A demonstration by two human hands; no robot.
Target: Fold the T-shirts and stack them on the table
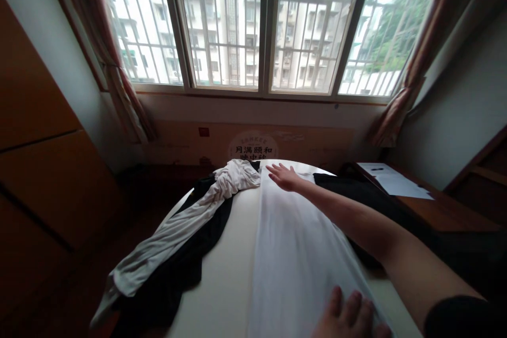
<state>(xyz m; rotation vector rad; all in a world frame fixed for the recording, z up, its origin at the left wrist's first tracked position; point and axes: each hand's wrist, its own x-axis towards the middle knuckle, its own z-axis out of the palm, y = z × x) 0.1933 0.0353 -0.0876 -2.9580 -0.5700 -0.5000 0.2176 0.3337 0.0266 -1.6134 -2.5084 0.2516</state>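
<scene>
A long piece of white cloth [293,243] lies lengthwise over a pale, rounded table top [233,248]. My right hand [282,176] reaches to its far end, palm down with the fingers spread, and appears to rest on the fabric. Close to the bottom edge, my left hand [352,314] lies over the near part of the same cloth, fingers apart. The frame cuts off its palm and wrist. Neither hand grips anything visible. Left of the cloth, a crumpled light grey garment [178,222] lies on top of black fabric [198,253].
More black cloth [340,190] lies at the right side, partly behind my right arm. Beyond it, a brown wooden desk [455,214] carries white paper [400,182]. A printed box [309,142] stands below the window. At the left is an orange-brown cabinet [35,116].
</scene>
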